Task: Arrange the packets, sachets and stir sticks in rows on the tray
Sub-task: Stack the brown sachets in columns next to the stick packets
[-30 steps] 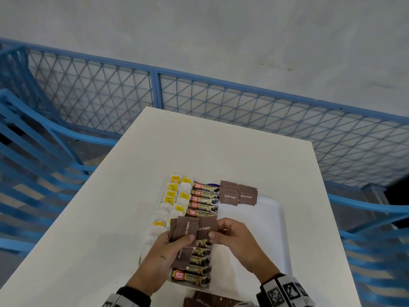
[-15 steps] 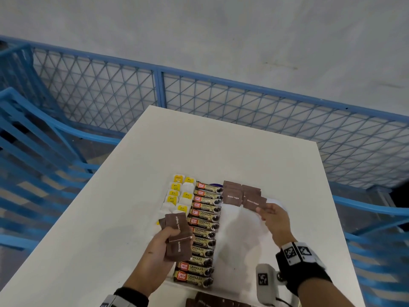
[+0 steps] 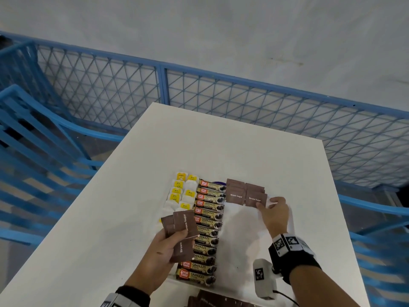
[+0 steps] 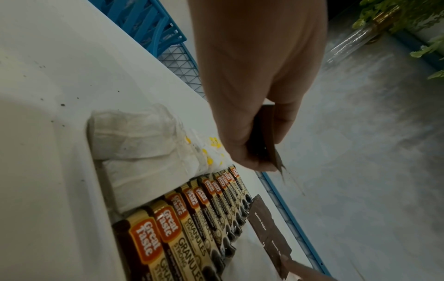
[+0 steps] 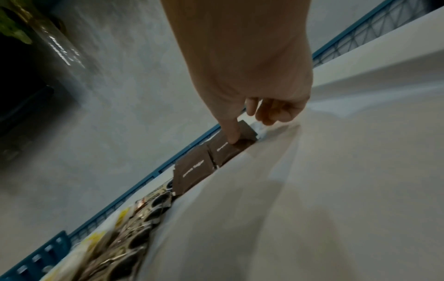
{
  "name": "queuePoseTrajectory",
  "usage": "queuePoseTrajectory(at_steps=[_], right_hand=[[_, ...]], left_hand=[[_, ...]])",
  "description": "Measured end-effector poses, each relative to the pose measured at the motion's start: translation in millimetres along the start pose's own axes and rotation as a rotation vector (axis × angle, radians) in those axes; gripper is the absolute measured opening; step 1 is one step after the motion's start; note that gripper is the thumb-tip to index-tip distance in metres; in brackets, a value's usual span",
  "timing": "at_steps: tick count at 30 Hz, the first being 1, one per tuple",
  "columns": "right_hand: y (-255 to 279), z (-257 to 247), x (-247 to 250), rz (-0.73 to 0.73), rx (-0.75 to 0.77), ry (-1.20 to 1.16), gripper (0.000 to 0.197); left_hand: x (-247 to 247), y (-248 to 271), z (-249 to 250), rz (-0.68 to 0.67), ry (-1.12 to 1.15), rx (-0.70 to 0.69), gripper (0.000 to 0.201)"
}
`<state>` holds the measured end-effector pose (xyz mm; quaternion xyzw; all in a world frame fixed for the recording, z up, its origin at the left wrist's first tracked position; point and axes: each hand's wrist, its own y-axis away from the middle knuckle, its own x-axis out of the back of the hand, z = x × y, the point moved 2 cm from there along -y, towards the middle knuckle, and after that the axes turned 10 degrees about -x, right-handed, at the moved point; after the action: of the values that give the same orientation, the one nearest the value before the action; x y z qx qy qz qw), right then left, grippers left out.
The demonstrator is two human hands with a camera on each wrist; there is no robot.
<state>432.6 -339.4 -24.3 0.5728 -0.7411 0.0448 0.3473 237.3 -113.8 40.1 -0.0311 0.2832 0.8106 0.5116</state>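
A white tray point(image 3: 239, 240) lies on the white table point(image 3: 221, 140). It holds tea bags point(image 3: 179, 193) with yellow tags on the left, then a column of Great Taste coffee sticks point(image 3: 208, 227). Two small overlapping rows of brown sugar sachets point(image 3: 236, 193) lie at its far end. My left hand point(image 3: 177, 234) grips a fan of several brown sugar sachets point(image 3: 184, 222) above the coffee sticks point(image 4: 192, 209). My right hand point(image 3: 269, 203) presses one digit on the nearest sachet of the right row point(image 5: 223, 152); its other fingers curl loosely off it. No stir sticks are in view.
More brown sachets point(image 3: 217, 301) lie at the table's near edge below the tray. A blue mesh fence point(image 3: 221, 96) runs behind the table, and blue slatted frames point(image 3: 33, 140) stand to the left. The tray's right half is bare white.
My right hand drew one sachet from the stack in my left hand, carried it to the tray's far right and laid it on the right row. The left hand kept its stack.
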Motion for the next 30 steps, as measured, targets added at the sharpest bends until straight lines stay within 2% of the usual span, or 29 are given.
queuePoseTrajectory(at_steps=[2, 4, 7, 11, 13, 15, 18, 23, 26, 30], right_hand=[[11, -6, 1, 0.025, 0.071, -0.004, 0.037], [29, -17, 0, -0.029, 0.137, -0.020, 0.027], [68, -37, -3, -0.267, 0.245, 0.020, 0.003], [118, -52, -8, -0.661, 0.390, 0.059, 0.012], [131, -54, -10, -0.785, 0.441, 0.084, 0.027], [139, -55, -12, -0.864, 0.455, 0.096, 0.034], [143, -54, -13, -0.913, 0.424, 0.050, 0.027], [135, -45, -11, -0.926, 0.233, -0.012, 0.012], [123, -38, -9, -0.870, 0.155, -0.062, 0.011], [96, -21, -9, -0.737, 0.014, -0.191, 0.011]], left_hand=[[0, 1, 0, -0.009, -0.019, -0.011, 0.024], [-2, 2, 0, -0.029, -0.032, -0.028, 0.024], [-5, 4, -1, -0.043, -0.060, -0.034, 0.023], [-8, 6, -1, -0.081, -0.124, -0.025, 0.021], [-9, 9, -1, -0.106, -0.162, -0.028, 0.016], [-10, 11, -1, -0.123, -0.170, -0.037, 0.012], [-8, 12, 0, -0.125, -0.174, -0.054, 0.015], [3, 7, 0, -0.072, -0.069, -0.057, 0.021], [8, 3, -1, -0.070, 0.067, -0.016, 0.026], [12, 1, -3, -0.087, 0.133, 0.010, 0.032]])
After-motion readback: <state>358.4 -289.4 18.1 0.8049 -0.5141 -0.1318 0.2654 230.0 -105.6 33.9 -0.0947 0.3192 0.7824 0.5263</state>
